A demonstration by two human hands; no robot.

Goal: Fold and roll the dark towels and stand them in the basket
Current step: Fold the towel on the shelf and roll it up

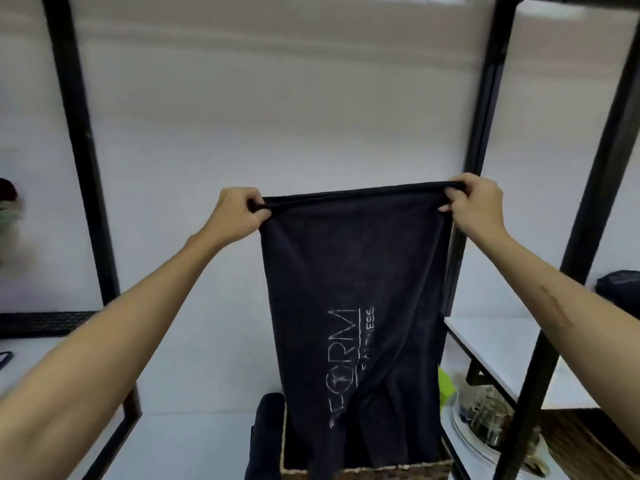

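Note:
I hold a dark towel (349,271) with pale lettering up in front of me, stretched by its top edge. My left hand (235,211) pinches the top left corner and my right hand (478,202) pinches the top right corner. The towel hangs down into a woven basket (374,470) at the bottom middle, hiding most of its inside. Another dark towel (265,438) hangs over the basket's left side.
Black metal shelf posts (81,150) stand left and right against a white wall. At the right sit a white shelf board (495,341), a dark bundle (620,285), a green item (446,386) and glassware (488,420) on a plate.

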